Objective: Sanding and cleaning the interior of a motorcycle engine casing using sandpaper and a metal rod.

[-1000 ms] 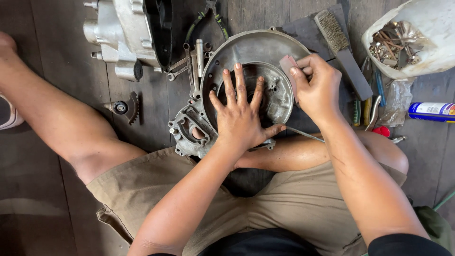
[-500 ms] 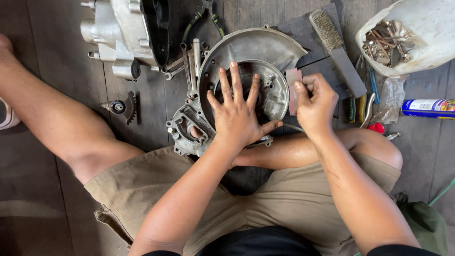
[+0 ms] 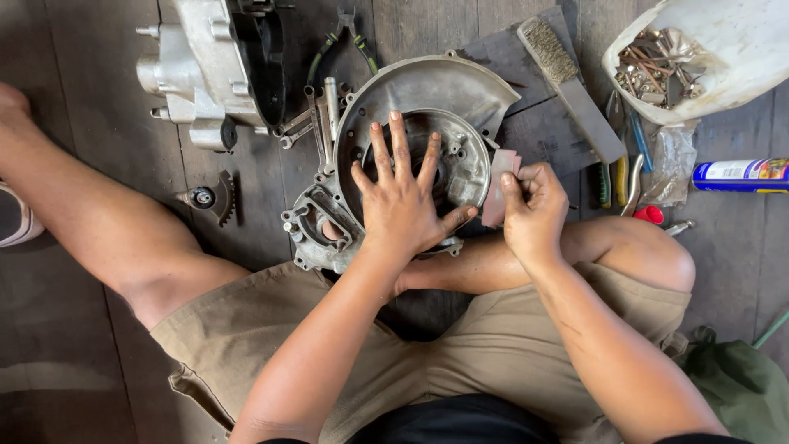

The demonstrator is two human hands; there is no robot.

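A grey metal engine casing half (image 3: 427, 99) with a round hollow lies on the wooden floor in front of my crossed legs. My left hand (image 3: 407, 197) lies flat on it, fingers spread over the round hollow. At the casing's right edge my right hand (image 3: 534, 205) grips a folded piece of reddish sandpaper (image 3: 498, 185), which presses against the rim.
Another engine block (image 3: 205, 66) sits at the upper left beside pliers (image 3: 349, 29) and long bolts. A small gear (image 3: 212, 197) lies to the left. A wire brush (image 3: 567, 82), screwdrivers, a white tub of metal parts (image 3: 699, 57) and a spray can (image 3: 740, 174) are on the right.
My right hand has slid down the casing's right rim with the sandpaper, toward my knee. My left hand has stayed flat on the casing.
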